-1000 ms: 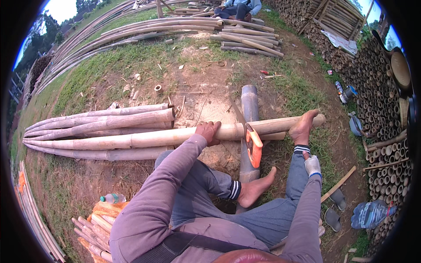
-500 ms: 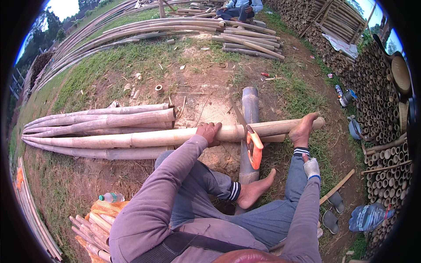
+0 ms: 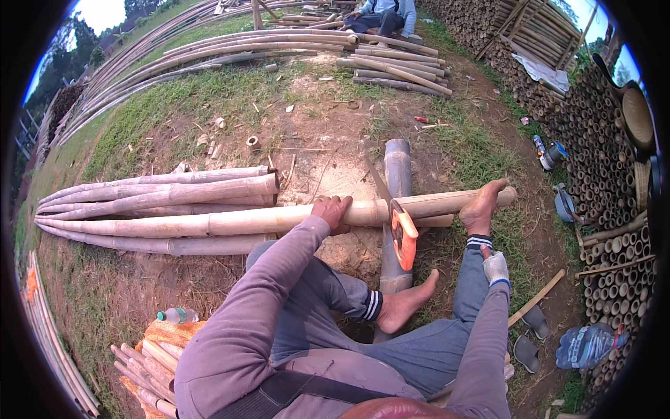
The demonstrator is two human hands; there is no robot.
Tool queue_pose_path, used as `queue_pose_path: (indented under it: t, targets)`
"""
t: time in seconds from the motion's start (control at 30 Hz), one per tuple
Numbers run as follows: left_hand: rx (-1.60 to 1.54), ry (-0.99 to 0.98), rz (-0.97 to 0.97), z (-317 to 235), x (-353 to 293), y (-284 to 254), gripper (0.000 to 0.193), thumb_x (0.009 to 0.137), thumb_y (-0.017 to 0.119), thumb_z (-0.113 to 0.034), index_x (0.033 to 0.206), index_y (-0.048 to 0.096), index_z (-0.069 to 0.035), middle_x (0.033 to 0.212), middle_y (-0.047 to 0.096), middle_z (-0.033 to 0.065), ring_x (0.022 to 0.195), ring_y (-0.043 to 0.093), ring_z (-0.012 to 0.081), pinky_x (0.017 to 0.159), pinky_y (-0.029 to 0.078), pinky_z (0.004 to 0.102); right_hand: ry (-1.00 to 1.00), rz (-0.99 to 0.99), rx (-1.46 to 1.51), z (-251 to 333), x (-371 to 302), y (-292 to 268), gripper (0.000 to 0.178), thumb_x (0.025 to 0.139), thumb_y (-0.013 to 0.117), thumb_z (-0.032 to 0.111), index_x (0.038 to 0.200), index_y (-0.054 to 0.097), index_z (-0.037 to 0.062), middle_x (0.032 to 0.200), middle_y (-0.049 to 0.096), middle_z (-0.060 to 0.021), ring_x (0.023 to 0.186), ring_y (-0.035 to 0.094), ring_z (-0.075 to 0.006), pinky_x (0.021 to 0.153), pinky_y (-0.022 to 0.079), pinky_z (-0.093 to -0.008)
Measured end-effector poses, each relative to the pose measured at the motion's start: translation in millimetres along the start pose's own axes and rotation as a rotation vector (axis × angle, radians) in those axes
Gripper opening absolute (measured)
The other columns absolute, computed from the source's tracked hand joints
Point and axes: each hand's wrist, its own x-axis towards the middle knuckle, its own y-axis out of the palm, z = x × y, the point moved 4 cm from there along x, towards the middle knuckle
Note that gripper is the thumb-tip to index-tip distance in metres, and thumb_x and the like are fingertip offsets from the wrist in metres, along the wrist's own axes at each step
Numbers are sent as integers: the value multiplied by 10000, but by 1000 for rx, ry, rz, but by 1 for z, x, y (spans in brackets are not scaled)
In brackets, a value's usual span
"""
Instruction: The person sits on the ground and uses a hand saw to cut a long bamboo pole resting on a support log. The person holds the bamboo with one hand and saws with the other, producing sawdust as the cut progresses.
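Observation:
My left hand (image 3: 332,213), bare, is closed over a long pale bamboo pole (image 3: 265,221) lying crosswise in front of me. To its right, a handsaw (image 3: 405,239) with an orange handle rests at the pole, its blade slanting up beyond it; no hand touches it. The pole crosses a thick grey bamboo piece (image 3: 398,167) on the ground. My bare right foot (image 3: 481,207) is against the pole's right end. My right hand (image 3: 496,268), in a white glove with a bare fingertip showing, lies on my right shin with nothing in it.
More bamboo poles (image 3: 160,192) lie at left. Cut pieces (image 3: 150,370) sit by an orange net sack, near a small bottle (image 3: 178,315). At right are shoes (image 3: 527,354), a large water bottle (image 3: 590,346) and stacked bamboo (image 3: 600,202). Another person (image 3: 380,15) sits at the back.
The person at the back has shifted an arm and posture slightly. My hands, the saw and the pole stay in place.

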Motion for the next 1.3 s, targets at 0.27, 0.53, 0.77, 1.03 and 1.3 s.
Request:
queue_pose_path:
  t: [0.27,0.53,0.77,1.03,1.3]
  targets:
    - [-14,-3,-5,1,-2,-1,814,763,902,-529,1395,505,-205,1221,698,172,1179,688,403,997,508,578,-18,14,-7,0,3,2,1012,961,571,787,1298,648,-165,1295,648,-436,1313,607,-538,1104,489,-530]
    - [-18,-12,10,-4,1,-3,807,775,894,-530,1402,507,-200,1238,696,173,1202,679,400,1015,503,573,-38,-104,-7,-17,11,9,838,982,629,713,1184,737,-93,1168,731,-372,1201,688,-501,1019,520,-499]
    - [-14,-20,21,0,-2,-2,823,776,897,-524,1423,501,-206,1243,695,172,1210,678,399,1024,501,579,-38,-118,-24,-5,5,7,898,965,613,761,1169,722,-107,1180,715,-395,1228,671,-513,1029,516,-508]
    - [-39,-11,1,-1,-1,-1,824,759,912,-505,1417,506,-219,1248,695,169,1214,673,403,1017,488,609,-46,-121,-4,-13,9,9,840,976,639,715,1144,745,-101,1118,736,-381,1173,700,-509,989,531,-506]
    - [-28,-7,18,-5,-8,4,823,765,902,-516,1420,506,-215,1252,691,168,1229,665,400,1038,488,586,-65,-141,7,-30,10,16,791,983,658,677,1154,756,-88,1108,747,-368,1148,716,-497,968,538,-495]
